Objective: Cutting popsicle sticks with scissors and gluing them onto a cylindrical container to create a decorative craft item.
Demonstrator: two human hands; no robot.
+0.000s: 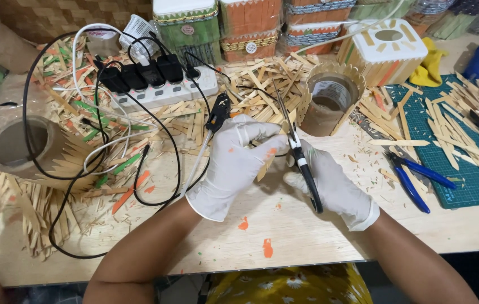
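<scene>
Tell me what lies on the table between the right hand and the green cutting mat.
In the head view, blue-handled pliers lie between the right hand and the green cutting mat, amid small wood offcuts.

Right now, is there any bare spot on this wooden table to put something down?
Yes: the near strip of the pale wooden table, bordered by the white-gloved left hand, the right hand and the blue-handled pliers. Farther back it is crowded: loose wooden sticks, the white power strip, the cardboard tube.
</scene>
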